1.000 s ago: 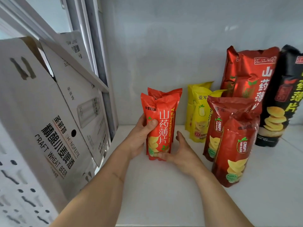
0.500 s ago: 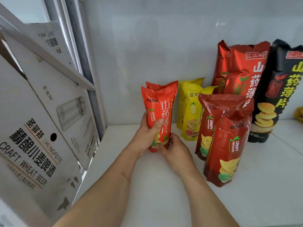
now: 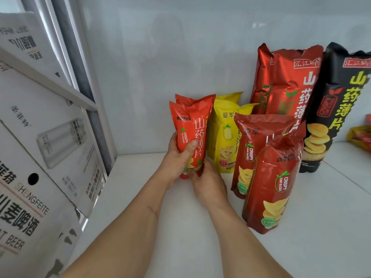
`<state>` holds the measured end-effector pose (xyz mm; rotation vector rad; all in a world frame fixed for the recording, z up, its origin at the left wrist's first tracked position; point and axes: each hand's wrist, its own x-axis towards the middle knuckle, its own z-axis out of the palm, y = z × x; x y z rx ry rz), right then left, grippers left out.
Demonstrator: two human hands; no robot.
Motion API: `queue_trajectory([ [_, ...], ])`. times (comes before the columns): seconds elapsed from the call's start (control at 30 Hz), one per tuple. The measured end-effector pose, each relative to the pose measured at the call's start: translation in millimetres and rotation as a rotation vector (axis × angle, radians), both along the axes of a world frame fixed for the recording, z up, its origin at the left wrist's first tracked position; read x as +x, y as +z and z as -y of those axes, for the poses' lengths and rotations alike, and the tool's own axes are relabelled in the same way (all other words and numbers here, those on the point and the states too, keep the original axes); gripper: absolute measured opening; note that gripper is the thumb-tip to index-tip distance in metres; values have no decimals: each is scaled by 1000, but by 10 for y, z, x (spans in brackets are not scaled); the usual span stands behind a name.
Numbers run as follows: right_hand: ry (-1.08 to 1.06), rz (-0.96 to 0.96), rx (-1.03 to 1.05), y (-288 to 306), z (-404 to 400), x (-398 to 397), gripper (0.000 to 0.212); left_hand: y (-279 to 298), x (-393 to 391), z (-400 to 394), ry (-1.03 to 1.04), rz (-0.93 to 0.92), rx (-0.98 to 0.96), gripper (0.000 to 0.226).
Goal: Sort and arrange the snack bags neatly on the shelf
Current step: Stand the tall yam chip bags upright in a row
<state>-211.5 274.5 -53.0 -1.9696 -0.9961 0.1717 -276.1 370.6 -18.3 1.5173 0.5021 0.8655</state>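
On the white shelf [image 3: 331, 227], towards its left end, we hold an orange bag [image 3: 190, 129] upright between both hands. Our left hand [image 3: 177, 161] wraps its lower half from the left, thumb curled across the front over the printed chips, fingers hidden behind. Our right hand [image 3: 208, 183] cups the bag's base from the right, its fingers curled against the bottom edge; we cannot tell whether the base touches the shelf. A second orange bag [image 3: 181, 98] stands directly behind it, only its crimped top showing. Just to the right stand two yellow bags [image 3: 224, 141], one behind the other, upright near the back wall [image 3: 180, 57]. Right of those, two dark red bags stand in a file: the rear one [image 3: 253, 145] partly covers the yellow pair, and the front one [image 3: 275, 185] stands nearest us, overlapping the rear one's right side. Behind them, against the wall, a tall red bag [image 3: 285, 77] stands upright, and a tall black bag [image 3: 339, 109] stands touching its right side. At the far right edge a small yellow-and-red packet [image 3: 361, 135] lies on the shelf, cut off by the frame. To the left, beside the shelf's upright post [image 3: 84, 77], white beer cartons [image 3: 40, 157] with black lettering lean at a tilt.
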Motion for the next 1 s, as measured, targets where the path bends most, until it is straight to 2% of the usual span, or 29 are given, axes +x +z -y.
queue_trajectory([
  [0.1, -28, 41, -23, -15, -64, 42, 43, -28, 32, -62, 7, 6, -10, 73],
  [0.27, -58, 50, -2, -22, -114, 57, 51, -78, 53, -154, -19, -38, -10, 72],
  [0.37, -84, 47, 29, -38, -103, 58, 62, -89, 56, -220, -23, -83, 9, 93],
  [0.43, -111, 64, 30, -53, -91, 63, 62, -111, 66, -237, -23, -98, 30, 100],
  [0.77, -198, 98, -5, -48, -75, 67, 54, -166, 141, -198, 8, -114, 21, 101],
  [0.87, -194, 123, -26, -35, 2, 38, 54, -140, 60, -110, -1, -114, 2, 90],
  [0.97, -169, 210, -130, -26, 156, -12, 49, -128, -91, 43, 138, -228, 59, 97],
  [1.0, -156, 235, -174, -18, 214, -30, 47, -121, -150, 100, 194, -278, 111, 92],
])
